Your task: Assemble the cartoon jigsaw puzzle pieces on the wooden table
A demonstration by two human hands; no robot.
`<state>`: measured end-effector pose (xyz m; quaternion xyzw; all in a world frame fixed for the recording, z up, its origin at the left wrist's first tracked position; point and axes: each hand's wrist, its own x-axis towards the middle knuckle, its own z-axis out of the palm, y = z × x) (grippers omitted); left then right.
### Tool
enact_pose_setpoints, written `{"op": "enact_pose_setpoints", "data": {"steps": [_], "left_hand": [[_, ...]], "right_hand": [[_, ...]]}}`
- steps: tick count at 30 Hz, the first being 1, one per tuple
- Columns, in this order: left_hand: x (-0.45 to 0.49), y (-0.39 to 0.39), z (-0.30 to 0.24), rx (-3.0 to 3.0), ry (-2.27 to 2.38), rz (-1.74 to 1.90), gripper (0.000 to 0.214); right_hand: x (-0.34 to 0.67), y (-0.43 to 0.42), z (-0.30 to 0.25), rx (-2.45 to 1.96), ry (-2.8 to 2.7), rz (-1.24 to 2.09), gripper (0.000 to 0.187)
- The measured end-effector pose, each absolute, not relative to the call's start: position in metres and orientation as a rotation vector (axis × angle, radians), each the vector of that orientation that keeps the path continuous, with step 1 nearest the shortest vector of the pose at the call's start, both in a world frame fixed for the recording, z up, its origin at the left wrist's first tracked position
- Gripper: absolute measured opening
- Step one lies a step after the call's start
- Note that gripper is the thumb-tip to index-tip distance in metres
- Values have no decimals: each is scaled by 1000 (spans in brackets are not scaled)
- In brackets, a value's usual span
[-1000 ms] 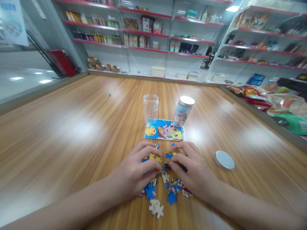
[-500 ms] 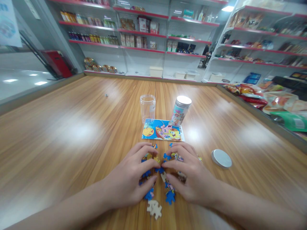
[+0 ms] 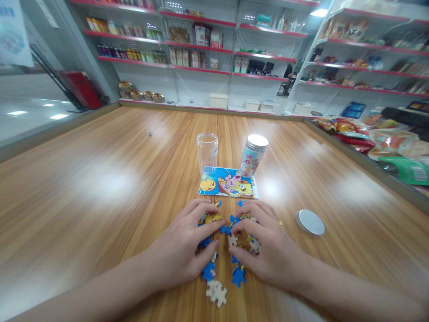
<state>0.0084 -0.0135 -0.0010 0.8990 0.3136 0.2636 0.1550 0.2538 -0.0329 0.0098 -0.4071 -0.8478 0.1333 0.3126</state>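
Loose jigsaw puzzle pieces [image 3: 238, 275] lie on the wooden table between and under my hands, some blue and yellow, others showing plain backs. My left hand [image 3: 187, 241] is spread over the left part of the pile, its index fingertip near a blue piece [image 3: 225, 229]. Over the right part curves my right hand [image 3: 263, 239], fingers apart, fingertips among the pieces. Both palms hide some pieces. Closer to me lie pale, face-down pieces [image 3: 216, 292]. Just beyond the hands is a cartoon picture card [image 3: 229, 182].
Behind the card stand a clear, lidless jar [image 3: 207, 152] and a labelled jar [image 3: 254, 156] with a silver lid. A round silver lid [image 3: 310, 222] lies to the right. Bagged goods [image 3: 385, 138] line the table's right edge; stocked shelves [image 3: 201, 67] rise behind.
Puzzle pieces between my hands have shifted, and a plain-backed one sits differently by my right fingers. My fingers have moved slightly; the card and jars stay put.
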Motion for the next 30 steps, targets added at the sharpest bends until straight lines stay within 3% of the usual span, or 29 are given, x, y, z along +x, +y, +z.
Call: {"op": "enact_pose_setpoints", "data": {"steps": [2,7,13,30], "left_hand": [[8,-13,-1,2581,895,737,37],[8,-15,3,2567,827,818,39],[9,-15,5,2587,741,858,30],[9,-14,2,2579,696,904,33]], "right_hand": [[255,-31,9,-1066,-2217,369,4],[257,-28,10,-954,-2251,401,21],[257,-30,12,-938,-2259,426,15],[257,-27,1,-934,-2232,287,8]]}}
